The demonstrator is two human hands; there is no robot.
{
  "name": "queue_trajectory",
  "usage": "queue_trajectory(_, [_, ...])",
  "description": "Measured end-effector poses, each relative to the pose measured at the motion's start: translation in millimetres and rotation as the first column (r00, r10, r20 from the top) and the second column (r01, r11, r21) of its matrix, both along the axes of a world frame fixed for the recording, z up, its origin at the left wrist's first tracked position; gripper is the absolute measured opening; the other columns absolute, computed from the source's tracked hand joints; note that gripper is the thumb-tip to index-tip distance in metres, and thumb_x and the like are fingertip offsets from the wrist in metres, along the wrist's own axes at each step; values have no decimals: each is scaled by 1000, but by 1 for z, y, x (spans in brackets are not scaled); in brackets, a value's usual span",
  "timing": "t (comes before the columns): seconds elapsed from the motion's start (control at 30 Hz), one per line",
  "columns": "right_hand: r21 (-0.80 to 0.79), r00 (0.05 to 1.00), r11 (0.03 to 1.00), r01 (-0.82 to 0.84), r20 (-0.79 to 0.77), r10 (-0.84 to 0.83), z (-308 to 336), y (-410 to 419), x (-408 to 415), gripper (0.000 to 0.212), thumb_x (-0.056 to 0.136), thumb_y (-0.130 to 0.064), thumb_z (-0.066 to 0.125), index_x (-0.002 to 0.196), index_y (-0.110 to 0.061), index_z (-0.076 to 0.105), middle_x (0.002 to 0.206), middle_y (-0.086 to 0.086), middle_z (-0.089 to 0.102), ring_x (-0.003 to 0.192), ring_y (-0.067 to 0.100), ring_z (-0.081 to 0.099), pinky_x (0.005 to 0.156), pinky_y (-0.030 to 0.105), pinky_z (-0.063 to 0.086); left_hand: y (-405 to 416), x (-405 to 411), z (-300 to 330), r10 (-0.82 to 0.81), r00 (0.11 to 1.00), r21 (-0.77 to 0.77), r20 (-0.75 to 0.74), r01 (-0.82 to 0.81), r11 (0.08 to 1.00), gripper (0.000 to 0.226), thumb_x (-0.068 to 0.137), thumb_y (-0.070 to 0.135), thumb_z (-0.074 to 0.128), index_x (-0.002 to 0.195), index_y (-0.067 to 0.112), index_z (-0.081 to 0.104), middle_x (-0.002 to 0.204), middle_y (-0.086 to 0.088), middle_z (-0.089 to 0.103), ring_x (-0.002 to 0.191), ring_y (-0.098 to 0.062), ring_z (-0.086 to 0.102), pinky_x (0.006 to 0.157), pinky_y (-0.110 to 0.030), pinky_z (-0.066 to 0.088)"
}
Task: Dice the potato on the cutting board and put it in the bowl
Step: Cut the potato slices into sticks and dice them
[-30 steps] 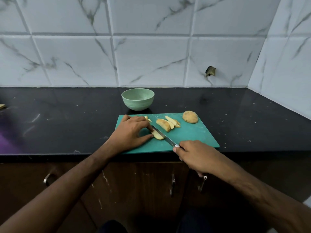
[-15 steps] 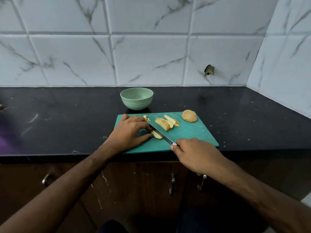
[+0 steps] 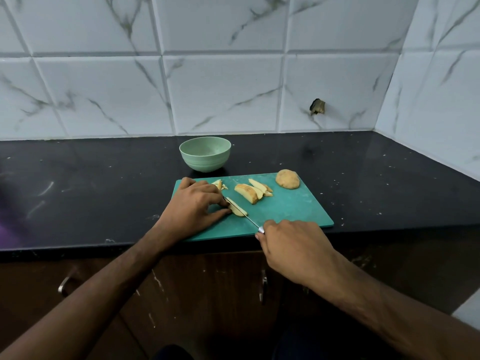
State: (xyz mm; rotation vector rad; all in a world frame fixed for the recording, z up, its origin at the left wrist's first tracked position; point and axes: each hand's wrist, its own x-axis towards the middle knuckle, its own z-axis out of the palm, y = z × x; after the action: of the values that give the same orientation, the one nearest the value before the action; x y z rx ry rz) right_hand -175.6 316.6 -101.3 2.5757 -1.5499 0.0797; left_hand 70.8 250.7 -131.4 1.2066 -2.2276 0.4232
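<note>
On the green cutting board [image 3: 291, 211] at the counter's [image 3: 104, 193] front edge, the left hand [image 3: 193, 206] pins a potato slice [image 3: 237, 207] with curled fingertips near the board's left side. The knife [image 3: 240, 208] blade lies across that slice just beside them, its handle gripped by the right hand [image 3: 293, 245]. Cut slices [image 3: 250, 192] lie mid-board, a potato half [image 3: 287, 179] at the back right corner. The bowl [image 3: 205, 153] stands behind the board.
</note>
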Motion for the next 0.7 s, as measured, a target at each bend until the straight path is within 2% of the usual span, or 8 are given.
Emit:
queue_trajectory(0.13, [59, 1000, 998, -2, 21, 0, 3, -3, -2, 33, 109, -45, 28, 102, -23, 51, 74, -8, 45, 63, 6, 45, 56, 29, 34, 3, -1, 3, 6, 1000, -66, -5, -6, 998, 20, 89, 51, 66, 87, 32, 70, 90, 15, 67, 90, -9, 62, 80, -37, 36])
queue_trajectory(0.23, [105, 999, 994, -1, 41, -3, 4, -6, -4, 34, 109, -46, 29, 103, -23, 53, 78, -7, 49, 68, 8, 50, 63, 31, 41, 5, -2, 4, -11, 1000, -100, -16, 9, 995, 24, 86, 45, 74, 97, 25, 66, 99, 10, 67, 97, -11, 62, 83, -33, 37])
queue_trajectory(0.37, [166, 998, 986, 7, 65, -18, 4, -12, -4, 34, 109, -48, 29, 104, -24, 54, 82, -6, 52, 73, 9, 53, 67, 32, 45, 5, -3, 4, -63, 998, -78, 16, 64, 995, 28, 85, 36, 78, 109, 23, 73, 111, 6, 70, 109, -13, 63, 92, -25, 34])
queue_trajectory(0.47, [179, 998, 984, 5, 65, -17, 4, -12, -4, 32, 109, -48, 29, 99, -25, 49, 82, -6, 51, 72, 8, 52, 65, 32, 41, 3, -1, 3, -79, 997, -43, 2, 79, 996, 26, 85, 34, 79, 108, 23, 74, 109, 6, 71, 106, -13, 65, 95, -31, 42])
queue_trajectory(0.57, [193, 996, 981, 0, 83, -17, 4, -12, -5, 32, 109, -47, 29, 96, -25, 49, 81, -6, 52, 71, 8, 52, 61, 30, 38, 2, -3, 3, -90, 996, -23, -4, 90, 996, 26, 86, 33, 78, 107, 20, 75, 105, 4, 72, 101, -15, 67, 92, -41, 49])
queue_trajectory(0.7, [224, 995, 974, 6, 91, -27, 8, -16, -5, 33, 109, -47, 30, 95, -25, 50, 81, -6, 54, 69, 8, 52, 58, 29, 35, 0, -2, 3, -96, 995, 14, -18, 96, 995, 26, 87, 34, 77, 109, 20, 75, 105, 4, 71, 100, -14, 66, 91, -41, 51])
